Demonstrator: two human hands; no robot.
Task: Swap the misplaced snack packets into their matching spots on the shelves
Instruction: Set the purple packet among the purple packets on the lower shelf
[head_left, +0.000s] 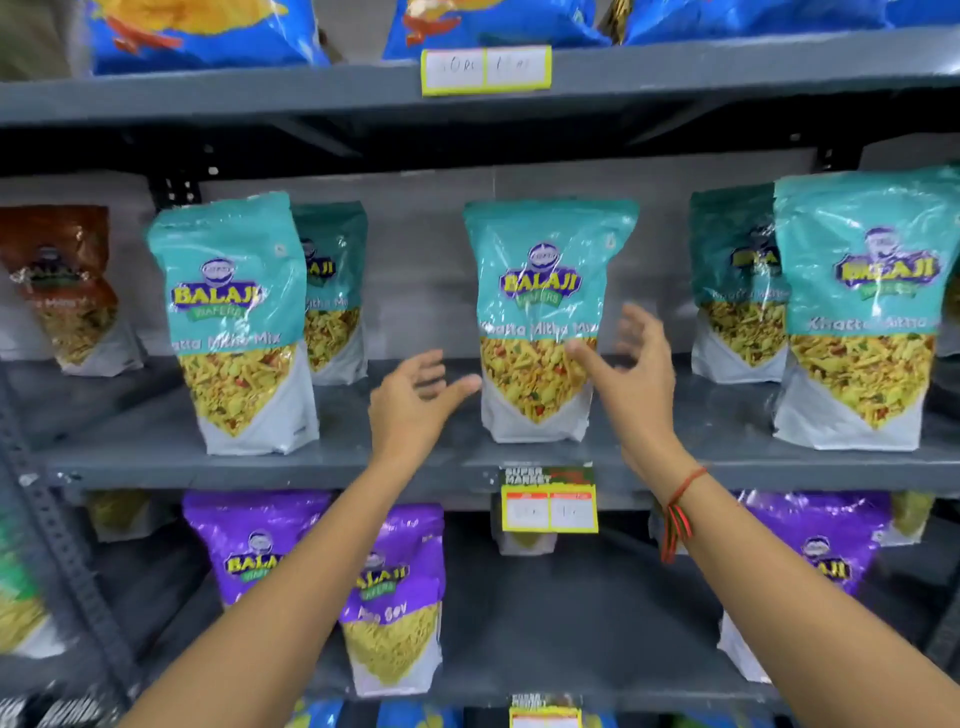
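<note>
A teal Khatta Mitha Mix packet (540, 291) stands upright at the middle of the middle shelf (405, 460). My left hand (415, 402) is open just left of its lower part, fingers spread, not touching it. My right hand (631, 374) is open at its right side, with the thumb tip in front of the packet's window. Neither hand holds anything. More teal packets stand at the left (236, 322) and right (857, 312). A brown packet (67, 280) stands at the far left of the same shelf.
Purple Aloo Sev packets (395, 597) stand on the shelf below, partly behind my forearms. Blue packets (208, 31) fill the top shelf. Yellow price labels (548, 512) hang on the shelf edges. A perforated metal upright (62, 545) runs down the left.
</note>
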